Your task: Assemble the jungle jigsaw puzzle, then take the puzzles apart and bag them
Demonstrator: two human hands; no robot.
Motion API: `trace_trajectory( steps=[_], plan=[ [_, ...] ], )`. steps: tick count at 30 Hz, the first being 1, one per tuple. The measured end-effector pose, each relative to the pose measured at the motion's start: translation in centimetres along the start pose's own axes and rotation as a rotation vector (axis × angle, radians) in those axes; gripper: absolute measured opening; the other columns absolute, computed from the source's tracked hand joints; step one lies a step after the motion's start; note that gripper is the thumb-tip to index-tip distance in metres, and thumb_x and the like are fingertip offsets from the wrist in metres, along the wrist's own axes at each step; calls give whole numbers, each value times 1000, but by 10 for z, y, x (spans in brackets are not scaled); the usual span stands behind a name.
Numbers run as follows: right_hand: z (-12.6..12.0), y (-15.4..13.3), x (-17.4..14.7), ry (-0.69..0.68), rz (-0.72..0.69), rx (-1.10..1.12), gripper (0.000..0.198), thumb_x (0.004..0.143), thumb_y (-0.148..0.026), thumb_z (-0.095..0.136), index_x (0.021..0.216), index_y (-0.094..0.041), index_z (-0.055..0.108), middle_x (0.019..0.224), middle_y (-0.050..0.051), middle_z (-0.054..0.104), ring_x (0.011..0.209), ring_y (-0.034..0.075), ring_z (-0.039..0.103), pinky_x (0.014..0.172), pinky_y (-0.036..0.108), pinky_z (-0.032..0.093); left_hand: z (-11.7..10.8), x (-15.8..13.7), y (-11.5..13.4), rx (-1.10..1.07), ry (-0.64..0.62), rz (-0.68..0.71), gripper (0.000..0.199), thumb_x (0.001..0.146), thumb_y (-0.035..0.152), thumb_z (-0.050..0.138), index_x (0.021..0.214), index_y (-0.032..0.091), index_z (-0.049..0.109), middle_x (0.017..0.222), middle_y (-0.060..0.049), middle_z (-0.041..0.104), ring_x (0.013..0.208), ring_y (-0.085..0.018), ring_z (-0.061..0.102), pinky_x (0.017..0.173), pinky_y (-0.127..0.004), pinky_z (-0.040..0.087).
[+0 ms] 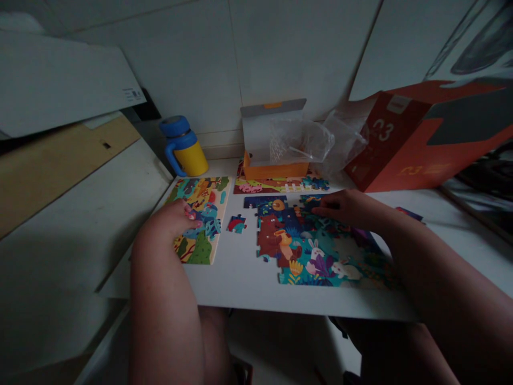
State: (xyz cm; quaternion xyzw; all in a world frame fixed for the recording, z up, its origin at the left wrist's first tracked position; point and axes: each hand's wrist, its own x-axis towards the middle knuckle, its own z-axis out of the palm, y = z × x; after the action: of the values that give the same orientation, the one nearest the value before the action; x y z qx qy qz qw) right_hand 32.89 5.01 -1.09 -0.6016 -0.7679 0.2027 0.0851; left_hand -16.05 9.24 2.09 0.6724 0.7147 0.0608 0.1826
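A partly joined jigsaw puzzle [288, 240] with a bear, a fox and rabbits lies on the white table. My right hand [344, 207] is at its upper edge, fingers pinched on a dark blue puzzle piece whose outline is mostly hidden. To the left, my left hand [176, 218] rests over a colourful animal picture board [204, 248]. Its thumb and fingers close around a small purple-blue puzzle piece [191, 215], partly covered by the hand. Beside them on that board are loose blue pieces [212, 227]. One separate puzzle piece [236, 224] with a red arc lies between board and puzzle.
Behind the puzzle, an open orange box [276, 171] with clear plastic wrapping [308, 140] stands on another picture board [260, 186]. A blue and yellow flask [186, 149] is at back left. A large orange carton [404, 139] stands at right, near a dark piece [409, 214].
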Motion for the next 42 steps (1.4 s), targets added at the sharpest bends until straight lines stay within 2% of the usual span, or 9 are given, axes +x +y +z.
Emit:
trace_trajectory(
  steps=[4, 6, 8, 10, 13, 16, 20, 29, 42],
  plan=[
    [1, -1, 1, 8, -14, 1, 59, 94, -78, 52, 70, -25, 61, 58, -1, 58, 54, 15, 52, 54, 31, 33, -2, -2, 4, -37, 37, 17, 24, 83, 27, 76, 97, 20, 58, 80, 3, 64, 77, -19, 60, 67, -27, 43],
    [1, -1, 2, 27, -28, -8, 59, 95, -77, 53, 69, -25, 61, 58, -1, 56, 55, 15, 50, 54, 31, 33, -2, -6, 12, -116, 13, 73, 21, 91, 33, 68, 104, 21, 57, 82, 3, 64, 76, -18, 61, 66, -27, 45],
    [1, 0, 2, 28, -27, -3, 58, 95, -77, 53, 69, -25, 61, 57, -1, 56, 54, 15, 49, 54, 30, 34, -2, -14, 25, -258, -77, 190, 23, 93, 39, 65, 108, 23, 57, 83, 3, 64, 76, -18, 62, 67, -27, 48],
    [1, 0, 2, 14, -17, 10, 59, 94, -78, 53, 70, -25, 61, 58, -1, 56, 53, 15, 49, 54, 30, 33, -2, -26, 43, -398, -213, 347, 27, 90, 41, 69, 108, 23, 60, 86, 1, 66, 81, -19, 65, 72, -28, 51],
    [1, 0, 2, 4, -10, 24, 61, 94, -81, 52, 70, -25, 61, 58, -2, 56, 52, 14, 48, 53, 30, 33, 0, -47, 72, -405, -420, 436, 27, 88, 43, 70, 107, 24, 65, 90, -1, 70, 85, -20, 67, 71, -28, 51],
    [2, 0, 2, 20, -13, 12, 60, 94, -79, 52, 71, -25, 62, 58, -2, 57, 52, 15, 49, 53, 30, 34, 5, -60, 96, -301, -520, 493, 23, 90, 41, 67, 106, 25, 70, 89, -1, 71, 81, -18, 65, 68, -26, 49],
    [1, -2, 1, 24, -19, 4, 57, 95, -76, 52, 72, -25, 63, 59, -2, 58, 54, 15, 50, 54, 31, 35, 15, -59, 110, -194, -525, 528, 18, 90, 34, 67, 104, 24, 73, 83, 1, 71, 74, -16, 61, 67, -25, 45],
    [0, -5, 2, 12, -8, -6, 62, 93, -82, 50, 71, -26, 63, 58, -1, 56, 54, 16, 48, 54, 31, 32, 29, -48, 107, -156, -554, 486, 16, 88, 33, 67, 98, 23, 73, 79, 1, 73, 71, -16, 63, 64, -26, 46],
    [1, -7, 0, 27, -1, -18, 62, 94, -82, 48, 71, -25, 62, 58, -1, 57, 53, 15, 50, 54, 31, 33, 43, -45, 107, -25, -370, 525, 20, 84, 36, 76, 97, 24, 69, 87, 0, 71, 78, -19, 66, 65, -28, 43]
  ],
)
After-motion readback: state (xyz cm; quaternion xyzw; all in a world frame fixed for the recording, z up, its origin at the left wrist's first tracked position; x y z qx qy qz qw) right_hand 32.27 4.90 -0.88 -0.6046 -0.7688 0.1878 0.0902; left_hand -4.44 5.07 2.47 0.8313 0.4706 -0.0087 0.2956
